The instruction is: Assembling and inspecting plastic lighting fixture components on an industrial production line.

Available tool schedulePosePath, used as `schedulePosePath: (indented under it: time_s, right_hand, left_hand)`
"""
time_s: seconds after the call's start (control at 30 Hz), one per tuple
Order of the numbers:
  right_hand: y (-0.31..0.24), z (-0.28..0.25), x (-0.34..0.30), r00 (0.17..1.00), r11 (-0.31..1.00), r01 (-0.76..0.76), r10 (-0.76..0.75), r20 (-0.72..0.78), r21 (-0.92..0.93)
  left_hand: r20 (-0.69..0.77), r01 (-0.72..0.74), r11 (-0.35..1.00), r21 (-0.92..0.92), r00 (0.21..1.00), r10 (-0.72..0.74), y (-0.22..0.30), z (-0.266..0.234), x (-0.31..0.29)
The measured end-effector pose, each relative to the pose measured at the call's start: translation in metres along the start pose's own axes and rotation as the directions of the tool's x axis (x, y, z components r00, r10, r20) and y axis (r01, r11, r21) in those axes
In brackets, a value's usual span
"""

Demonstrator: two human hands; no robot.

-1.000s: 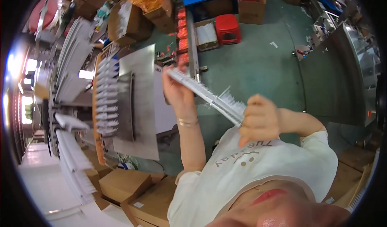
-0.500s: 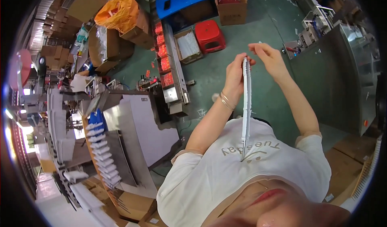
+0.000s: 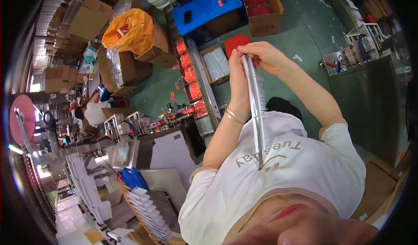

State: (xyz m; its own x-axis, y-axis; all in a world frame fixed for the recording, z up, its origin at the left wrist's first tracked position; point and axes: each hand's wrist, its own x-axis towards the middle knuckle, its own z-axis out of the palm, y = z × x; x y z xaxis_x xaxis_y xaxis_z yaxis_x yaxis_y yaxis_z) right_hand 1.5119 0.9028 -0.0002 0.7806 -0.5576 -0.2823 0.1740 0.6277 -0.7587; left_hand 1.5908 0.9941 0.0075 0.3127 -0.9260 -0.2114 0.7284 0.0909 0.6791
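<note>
A long, narrow silvery-white strip [image 3: 254, 97] with a fringed, bristly edge along its right side stands out in front of my chest. Its thin, dark lower end rests against my white shirt [image 3: 300, 175]. My left hand [image 3: 239, 84], with bangles at the wrist, closes around the far end of this strip. From the other side my right hand [image 3: 265, 57] reaches over the same end, its thumb and fingers bent together there beside my left fingertips. Exactly what the right fingertips pinch is partly hidden, and the strip's kind I cannot make out.
A conveyor [image 3: 207, 101] with red packs runs at the left of centre. Beyond are a blue table [image 3: 204, 14], a red stool [image 3: 237, 40] and a box of white pieces [image 3: 215, 64]. A steel cabinet [image 3: 370, 101] stands right; a rack of white packs [image 3: 148, 210] is near left.
My right hand has come in from the right onto the far end of the strip, beside my left hand. The strip has tilted left, and the view has turned somewhat.
</note>
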Motion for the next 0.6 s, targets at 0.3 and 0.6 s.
schedulePosePath:
  time_s: [0.3,0.6]
  right_hand:
    - [-0.029,0.034,0.128,0.976,0.990,-0.064,0.088,0.197,-0.125]
    - [-0.096,0.015,0.247,0.955,0.990,-0.142,0.137,0.264,0.000]
  left_hand:
    - [-0.406,-0.162,0.710,0.685,0.724,0.557,0.074,-0.052,0.019]
    - [-0.177,0.264,0.527,0.808,0.962,-0.210,0.151,0.009,0.008]
